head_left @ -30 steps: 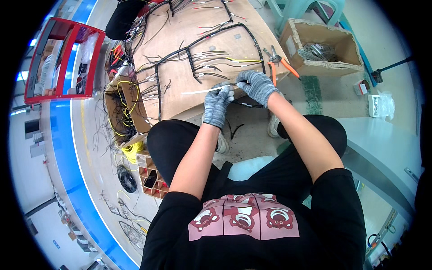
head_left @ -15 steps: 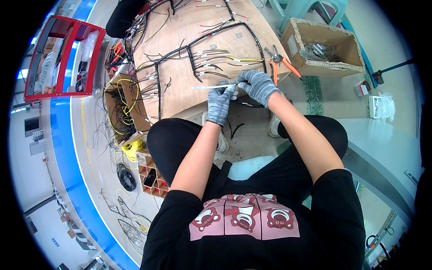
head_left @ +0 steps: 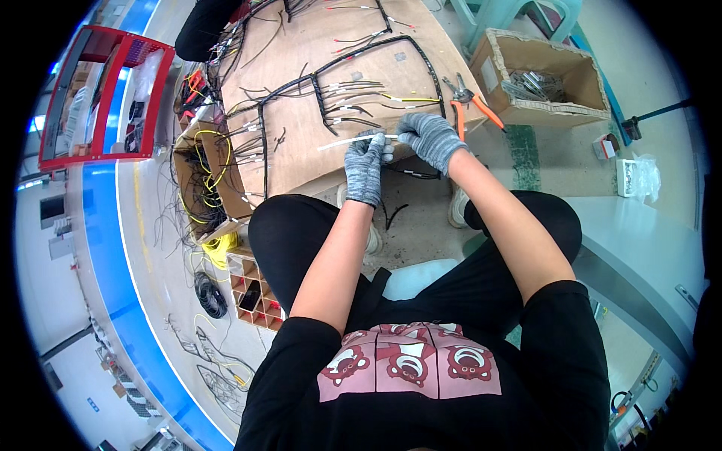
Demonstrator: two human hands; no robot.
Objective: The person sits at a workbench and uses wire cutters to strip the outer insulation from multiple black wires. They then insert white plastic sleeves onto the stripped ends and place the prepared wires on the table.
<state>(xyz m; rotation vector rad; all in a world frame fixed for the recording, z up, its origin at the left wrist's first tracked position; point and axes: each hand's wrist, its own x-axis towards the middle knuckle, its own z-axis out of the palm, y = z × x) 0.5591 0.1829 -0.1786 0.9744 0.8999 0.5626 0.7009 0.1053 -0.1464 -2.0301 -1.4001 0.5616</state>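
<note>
My left hand, in a grey knit glove, is closed with thumb and fingertips on a thin white strip. The strip's free end points left, over the near edge of the wooden board. Just right of it, my right hand, gloved alike, pinches near the strip's other end. What lies between those right fingertips is too small to make out. Beyond both hands, a black-wrapped wire harness lies on the board, with many thin branch wires, some white-tagged and one yellow. Orange-handled pliers rest right of my right hand.
The wooden board stands before my knees. At its right is a cardboard box of metal parts; at its left, a box of tangled wires. A divided wooden crate and black cable coil sit lower left. A grey table is at right.
The white strip's free end has tilted slightly down, and its face has turned. My fingers have shifted a little along it. Both hands stay near the board's edge.
</note>
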